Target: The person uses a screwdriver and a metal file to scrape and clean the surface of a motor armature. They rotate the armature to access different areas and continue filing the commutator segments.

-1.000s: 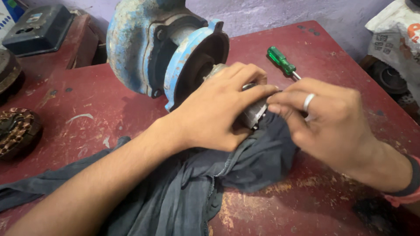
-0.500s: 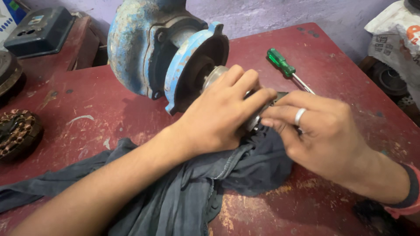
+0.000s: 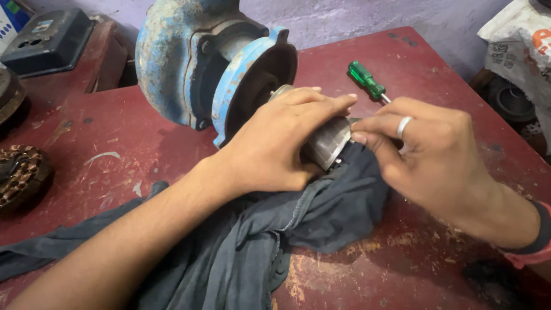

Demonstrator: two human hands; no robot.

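Note:
A grey metal rotor (image 3: 327, 140) lies at the open mouth of a blue pump housing (image 3: 195, 63) on the red table (image 3: 138, 149). My left hand (image 3: 281, 140) wraps over the rotor's body and grips it. My right hand (image 3: 430, 155), with a ring on one finger, pinches the rotor's near end with its fingertips. A dark grey cloth (image 3: 270, 235) lies under both hands and the rotor. Much of the rotor is hidden by my left hand.
A green-handled screwdriver (image 3: 365, 79) lies behind my right hand. A dark box (image 3: 49, 40) sits at the far left, a copper-wound part (image 3: 20, 175) at the left edge. A white sack (image 3: 519, 46) and dark round parts (image 3: 511, 100) lie off the table's right side.
Both hands and the rotor have stayed nearly in place at the housing mouth. My right fingers have shifted their pinch slightly on the rotor's end.

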